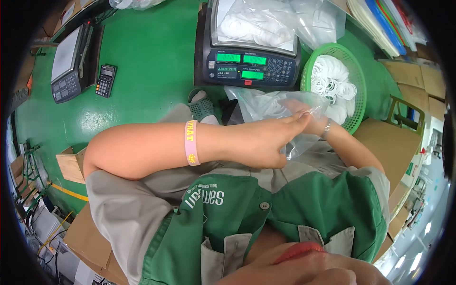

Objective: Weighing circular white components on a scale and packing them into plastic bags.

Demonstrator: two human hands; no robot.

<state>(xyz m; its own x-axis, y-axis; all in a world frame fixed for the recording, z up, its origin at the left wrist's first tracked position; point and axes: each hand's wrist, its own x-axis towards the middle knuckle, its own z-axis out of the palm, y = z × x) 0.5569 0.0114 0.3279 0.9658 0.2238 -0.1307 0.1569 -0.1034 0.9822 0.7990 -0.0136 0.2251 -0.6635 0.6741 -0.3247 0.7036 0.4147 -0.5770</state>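
Glossy green flooring (pixel 152 52) carries a dark counting scale (pixel 251 61) with lit green displays, a second scale (pixel 71 61), a black calculator (pixel 105 80) and a round green mesh basket (pixel 354 76) of white rings (pixel 332 83). Both hands, left (pixel 266 140) and right (pixel 308 118), pinch a crinkled clear plastic bag (pixel 275 104) just below the scale; brown cardboard boxes (pixel 389 142) stand at the right.

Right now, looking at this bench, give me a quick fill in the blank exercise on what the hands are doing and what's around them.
1. Both the left hand and the right hand grip a clear plastic ____.
2. The white rings lie in a round ____ basket.
3. The left wrist wears a ____ wristband.
4. The counting scale stands on a ____ surface.

Missing words: bag; green; pink; green
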